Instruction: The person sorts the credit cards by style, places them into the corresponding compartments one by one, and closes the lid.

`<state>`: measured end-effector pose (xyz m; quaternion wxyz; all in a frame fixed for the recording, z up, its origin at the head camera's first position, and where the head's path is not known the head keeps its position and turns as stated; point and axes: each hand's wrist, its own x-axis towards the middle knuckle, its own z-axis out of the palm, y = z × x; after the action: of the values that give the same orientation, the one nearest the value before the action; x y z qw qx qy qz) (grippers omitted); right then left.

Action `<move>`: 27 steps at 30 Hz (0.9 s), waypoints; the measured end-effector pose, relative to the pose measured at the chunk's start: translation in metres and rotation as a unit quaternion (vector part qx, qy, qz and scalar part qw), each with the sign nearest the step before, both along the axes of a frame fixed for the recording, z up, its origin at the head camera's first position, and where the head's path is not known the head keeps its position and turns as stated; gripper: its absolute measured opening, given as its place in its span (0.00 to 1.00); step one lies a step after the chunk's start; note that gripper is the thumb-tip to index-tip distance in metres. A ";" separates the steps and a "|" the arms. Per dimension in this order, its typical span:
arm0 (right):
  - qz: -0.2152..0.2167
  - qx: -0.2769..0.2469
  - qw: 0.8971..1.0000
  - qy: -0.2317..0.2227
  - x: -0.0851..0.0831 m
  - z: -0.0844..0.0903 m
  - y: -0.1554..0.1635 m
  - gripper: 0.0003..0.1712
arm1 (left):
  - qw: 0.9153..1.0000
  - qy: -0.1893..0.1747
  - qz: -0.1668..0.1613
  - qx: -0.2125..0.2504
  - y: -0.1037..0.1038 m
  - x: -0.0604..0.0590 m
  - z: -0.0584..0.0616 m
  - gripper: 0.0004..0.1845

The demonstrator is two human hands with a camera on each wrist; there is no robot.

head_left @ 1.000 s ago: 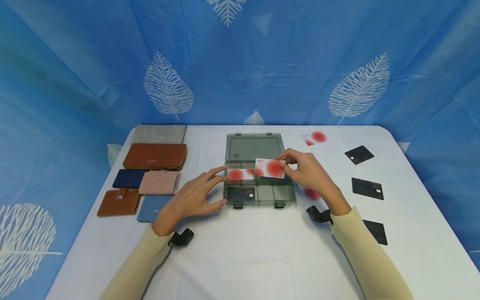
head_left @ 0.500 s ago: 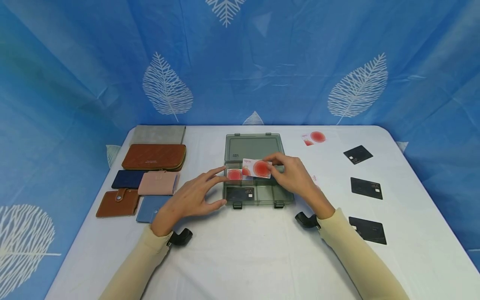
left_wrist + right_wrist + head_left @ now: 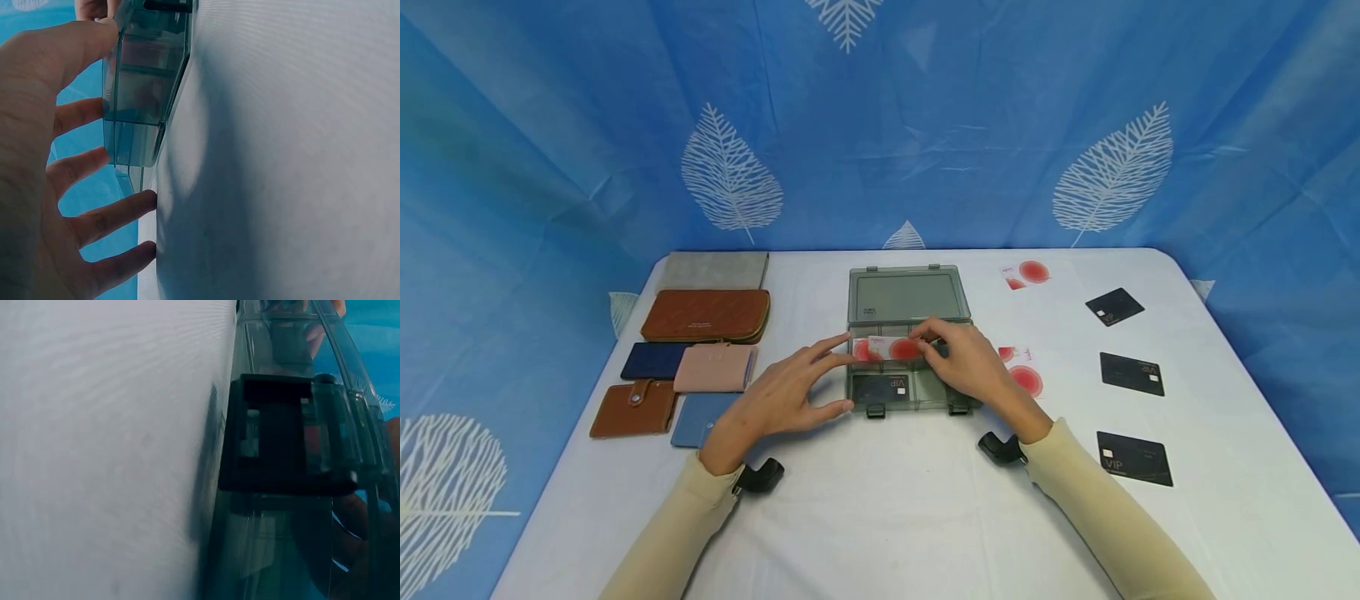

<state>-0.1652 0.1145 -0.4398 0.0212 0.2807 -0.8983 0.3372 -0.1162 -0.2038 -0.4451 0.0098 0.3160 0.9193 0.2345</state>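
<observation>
We judge the filing of cards partly done: in the open plastic box a black card lies in the front left compartment, and a red-and-white card sits behind it. Our right hand pinches a second red-and-white card by its right end, partly covering the first; we cannot tell whether it has settled. Our left hand spreads its fingers apart at the box's left edge. Left on the table, right of the box, we count two red-and-white cards and three black cards.
</observation>
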 end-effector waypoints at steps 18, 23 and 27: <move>0.046 0.113 0.993 -0.004 0.012 0.002 -0.008 0.25 | 1.000 0.014 -0.002 -0.001 0.002 0.002 -0.002 0.37; 0.056 0.122 0.991 0.009 0.013 0.000 -0.007 0.26 | 1.000 0.017 0.002 -0.003 0.003 0.002 -0.002 0.36; 0.066 0.131 0.989 0.018 0.014 -0.001 -0.007 0.26 | 1.000 0.012 0.004 -0.002 0.004 0.004 -0.003 0.36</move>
<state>-0.1509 0.1077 -0.4410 -0.0215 0.3458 -0.9138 0.2120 -0.1125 -0.1999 -0.4482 -0.0016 0.3149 0.9212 0.2285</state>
